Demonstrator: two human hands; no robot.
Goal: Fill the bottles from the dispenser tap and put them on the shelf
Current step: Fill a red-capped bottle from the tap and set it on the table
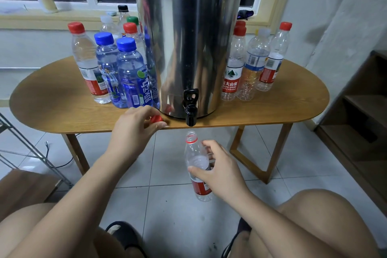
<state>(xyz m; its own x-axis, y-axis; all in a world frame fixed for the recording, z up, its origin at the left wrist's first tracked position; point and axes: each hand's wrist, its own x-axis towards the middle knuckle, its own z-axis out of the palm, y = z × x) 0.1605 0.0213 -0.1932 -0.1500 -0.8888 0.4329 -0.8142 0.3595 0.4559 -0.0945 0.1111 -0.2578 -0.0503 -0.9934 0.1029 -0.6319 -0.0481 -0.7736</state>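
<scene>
The big shiny steel dispenser drum (pixel 188 37) fills the top middle of the frame. It is round, smooth and bright like a mirror. It stands on the oval wooden table (pixel 52 109), which has fine grain and rounded ends. At the right edge is the dark wooden shelf (pixel 356 98) with flat boards. The blue-topped bottles (pixel 129 73) left of the drum look full. The thin crinkly bottles (pixel 253 69) right of it look empty.

Low in the middle is the clear plastic bottle with the red label (pixel 193 148). It is upright, its mouth is open, and it sits a little below the spout. The right hand (pixel 217 169) wraps thumb and fingers round its middle. The left hand (pixel 134 125), at the table's front edge, curls its fingers over the small round red cap (pixel 156 119). The short black plastic tap (pixel 190 109) pokes out past the table edge.

I think this step is getting ready to fill — cap off, bottle not yet at the spout. Next, the mouth must go right under the spout (thin plastic squashes, so hold softly) — and a free hand must work the lever.
</scene>
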